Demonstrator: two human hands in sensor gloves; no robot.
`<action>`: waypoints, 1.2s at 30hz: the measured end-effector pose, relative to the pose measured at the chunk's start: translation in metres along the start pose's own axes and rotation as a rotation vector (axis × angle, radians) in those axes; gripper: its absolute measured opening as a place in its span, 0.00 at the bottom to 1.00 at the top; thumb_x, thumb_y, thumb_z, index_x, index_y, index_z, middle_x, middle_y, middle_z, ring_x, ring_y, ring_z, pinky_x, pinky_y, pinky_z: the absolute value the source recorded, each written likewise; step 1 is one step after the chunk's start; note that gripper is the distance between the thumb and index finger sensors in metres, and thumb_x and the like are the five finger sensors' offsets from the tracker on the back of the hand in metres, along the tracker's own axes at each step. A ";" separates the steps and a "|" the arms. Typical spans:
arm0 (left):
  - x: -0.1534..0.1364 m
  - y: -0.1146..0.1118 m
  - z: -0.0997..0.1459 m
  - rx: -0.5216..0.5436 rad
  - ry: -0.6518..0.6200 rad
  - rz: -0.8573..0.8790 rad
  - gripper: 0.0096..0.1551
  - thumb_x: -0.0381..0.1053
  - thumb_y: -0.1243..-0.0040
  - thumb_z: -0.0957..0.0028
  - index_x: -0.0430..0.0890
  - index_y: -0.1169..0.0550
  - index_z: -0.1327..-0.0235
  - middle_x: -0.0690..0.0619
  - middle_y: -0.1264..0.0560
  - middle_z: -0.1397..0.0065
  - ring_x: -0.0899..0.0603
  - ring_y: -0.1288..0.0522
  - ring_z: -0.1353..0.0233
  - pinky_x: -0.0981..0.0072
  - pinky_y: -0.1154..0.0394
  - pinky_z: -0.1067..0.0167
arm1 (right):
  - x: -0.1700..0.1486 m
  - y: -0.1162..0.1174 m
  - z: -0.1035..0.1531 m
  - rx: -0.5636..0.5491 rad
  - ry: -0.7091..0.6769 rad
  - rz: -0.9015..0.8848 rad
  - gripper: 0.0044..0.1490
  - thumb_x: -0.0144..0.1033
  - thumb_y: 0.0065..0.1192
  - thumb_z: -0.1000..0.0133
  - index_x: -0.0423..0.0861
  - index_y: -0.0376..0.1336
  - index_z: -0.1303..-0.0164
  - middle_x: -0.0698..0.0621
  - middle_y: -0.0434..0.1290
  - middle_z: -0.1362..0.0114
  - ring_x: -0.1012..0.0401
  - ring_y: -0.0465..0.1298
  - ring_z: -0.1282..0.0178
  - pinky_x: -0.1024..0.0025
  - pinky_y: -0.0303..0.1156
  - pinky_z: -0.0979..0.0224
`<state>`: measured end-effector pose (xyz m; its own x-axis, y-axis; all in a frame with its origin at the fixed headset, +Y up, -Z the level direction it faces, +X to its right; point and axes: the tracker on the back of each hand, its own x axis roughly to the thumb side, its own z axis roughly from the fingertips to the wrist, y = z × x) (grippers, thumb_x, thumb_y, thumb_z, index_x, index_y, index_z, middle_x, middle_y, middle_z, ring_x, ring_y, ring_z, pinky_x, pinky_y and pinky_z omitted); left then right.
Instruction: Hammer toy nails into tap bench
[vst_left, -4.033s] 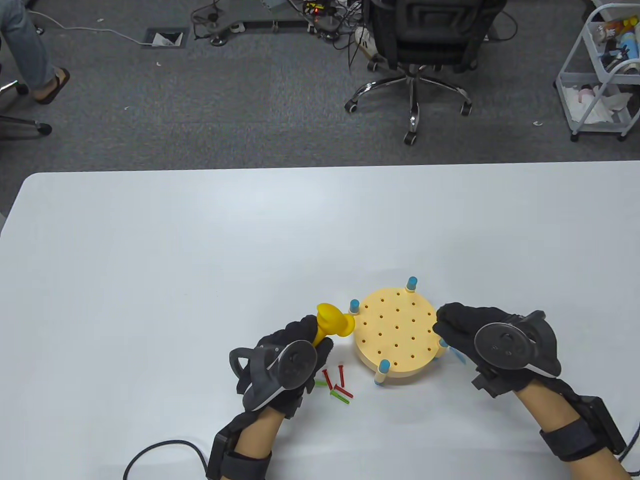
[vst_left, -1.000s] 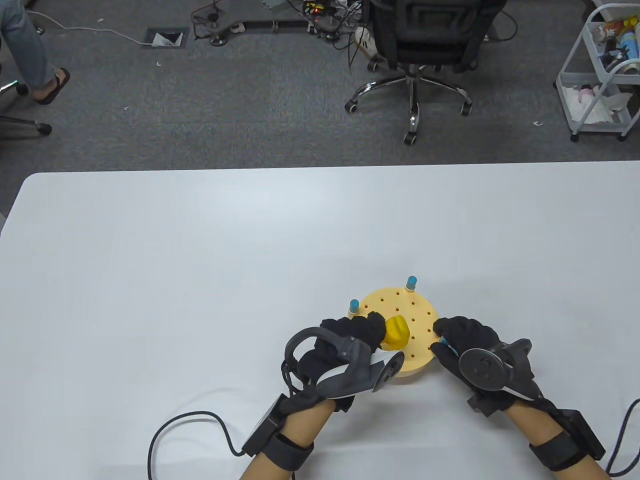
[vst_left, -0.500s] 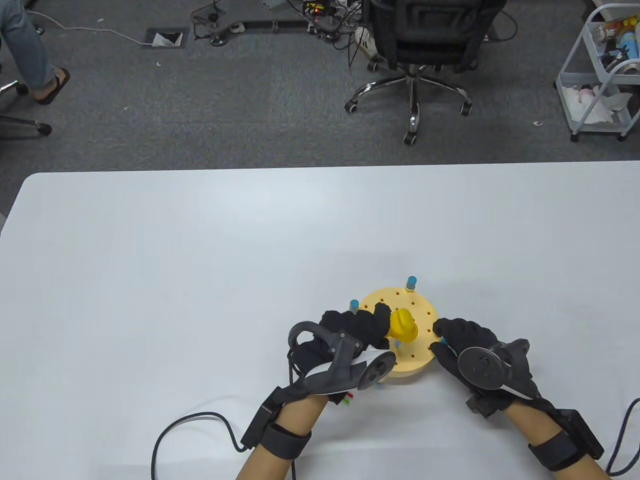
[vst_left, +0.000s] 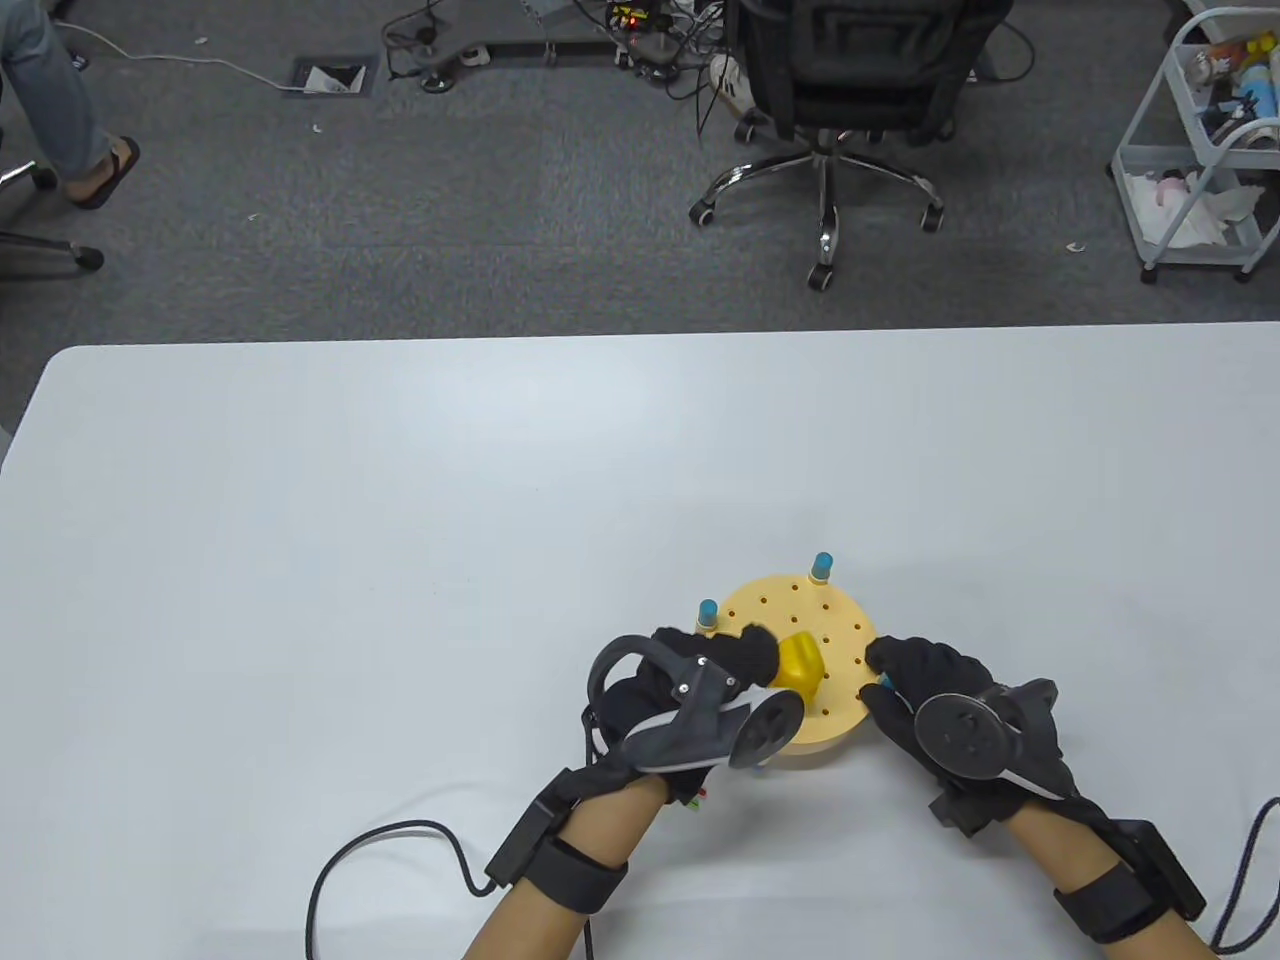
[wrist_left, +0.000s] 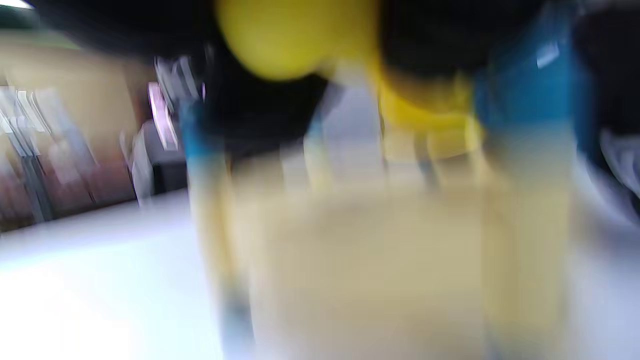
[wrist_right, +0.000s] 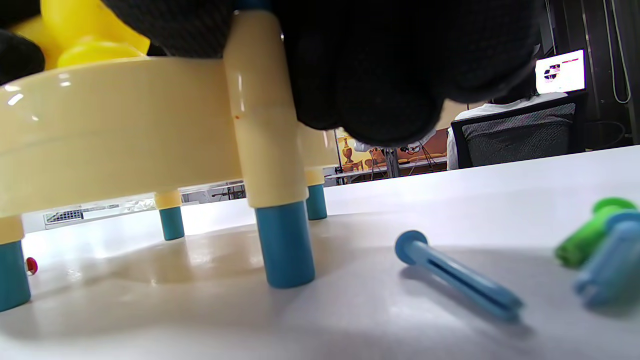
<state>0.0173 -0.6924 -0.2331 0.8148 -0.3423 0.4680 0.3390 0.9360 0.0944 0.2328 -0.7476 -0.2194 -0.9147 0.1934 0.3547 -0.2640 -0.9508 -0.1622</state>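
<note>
The round cream tap bench (vst_left: 800, 660) stands on blue-tipped legs near the front edge of the white bench (vst_left: 400, 520), between the two gloved hands. The left hand (vst_left: 690, 690) grips the yellow toy hammer (vst_left: 797, 663), its fingers (vst_left: 745, 650) clenched around the handle, and the hammer head sits low over the perforated top, at or just above the surface; the left wrist view is too blurred to say whether it touches. The right hand (vst_left: 950, 705) rests against the tap bench's right rim, its fingers (wrist_right: 370, 75) curled over the edge beside one leg (wrist_right: 272, 165), seemingly steadying it rather than holding anything loose. In the right wrist view a blue toy nail (wrist_right: 457, 282) lies flat on the white surface just beside that leg, with a green nail (wrist_right: 590, 240) and a second blue nail (wrist_right: 607, 265) touching each other farther right. A small red and green tip (vst_left: 697, 798) peeks out under the left wrist.
</note>
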 end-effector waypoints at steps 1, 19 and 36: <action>-0.005 0.004 0.000 0.092 -0.062 -0.039 0.38 0.63 0.48 0.64 0.51 0.34 0.38 0.49 0.17 0.59 0.49 0.21 0.79 0.57 0.23 0.73 | 0.000 0.000 0.000 0.000 0.002 0.002 0.35 0.52 0.50 0.49 0.46 0.59 0.35 0.44 0.74 0.41 0.51 0.80 0.48 0.55 0.75 0.41; -0.040 0.016 0.028 0.384 0.068 0.314 0.38 0.63 0.47 0.63 0.51 0.34 0.37 0.49 0.16 0.56 0.48 0.20 0.74 0.56 0.22 0.69 | -0.001 0.000 -0.003 0.024 0.007 -0.012 0.35 0.53 0.49 0.48 0.47 0.58 0.34 0.44 0.74 0.40 0.50 0.80 0.47 0.55 0.74 0.41; -0.106 -0.048 0.074 0.251 0.269 0.591 0.39 0.63 0.45 0.59 0.47 0.33 0.35 0.47 0.16 0.56 0.47 0.19 0.74 0.56 0.23 0.71 | -0.082 -0.002 -0.001 0.184 0.139 0.214 0.29 0.42 0.59 0.47 0.58 0.63 0.33 0.45 0.72 0.32 0.50 0.77 0.39 0.53 0.72 0.35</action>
<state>-0.1195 -0.6948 -0.2222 0.9285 0.2522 0.2726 -0.2895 0.9513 0.1061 0.3078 -0.7613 -0.2495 -0.9800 0.0038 0.1988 -0.0132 -0.9989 -0.0459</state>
